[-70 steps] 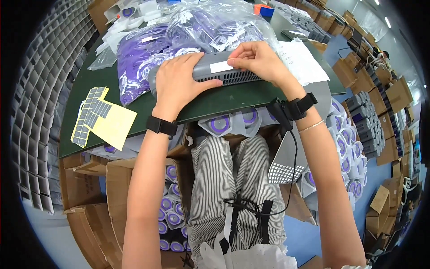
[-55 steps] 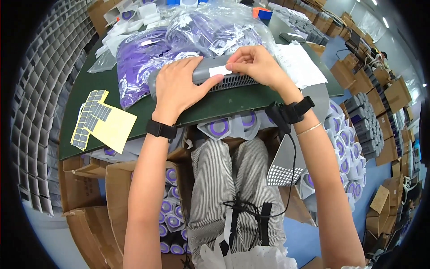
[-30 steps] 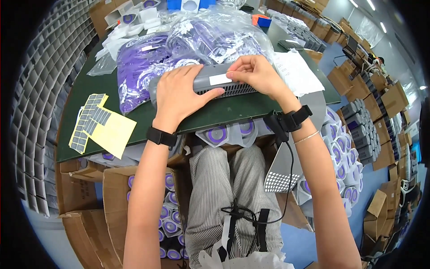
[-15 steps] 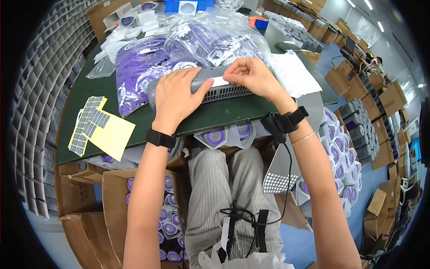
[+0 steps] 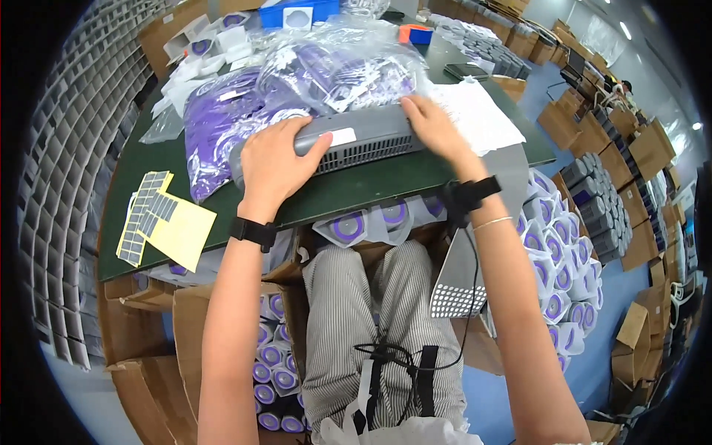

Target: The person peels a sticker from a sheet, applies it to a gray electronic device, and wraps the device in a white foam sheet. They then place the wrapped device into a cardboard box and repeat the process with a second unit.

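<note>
A long grey plastic housing (image 5: pixel 371 125) with rounded sides and a slotted grille along its near face lies on the dark green table. A small white label (image 5: pixel 343 136) sits flat on its upper surface. My left hand (image 5: pixel 278 159) is wrapped over the left part of the housing, thumb beside the label. My right hand (image 5: pixel 439 132) grips the right end, with some fingers hidden behind it. To the left lie yellow backing sheets (image 5: pixel 180 236) bearing rows of grey stickers.
Clear bags of purple parts (image 5: pixel 222 122) are heaped just behind the housing. White sheets (image 5: pixel 482 119) lie at the right. Below the edge of the table (image 5: pixel 356 185), cardboard boxes (image 5: pixel 196 326) and wrapped purple-ringed parts (image 5: pixel 556 278) surround my legs. A black cable (image 5: pixel 466 297) hangs from my right wrist.
My right hand has left the label and moved right to the housing's end. The label now lies flat. My left hand stays on the housing, and the view has shifted slightly.
</note>
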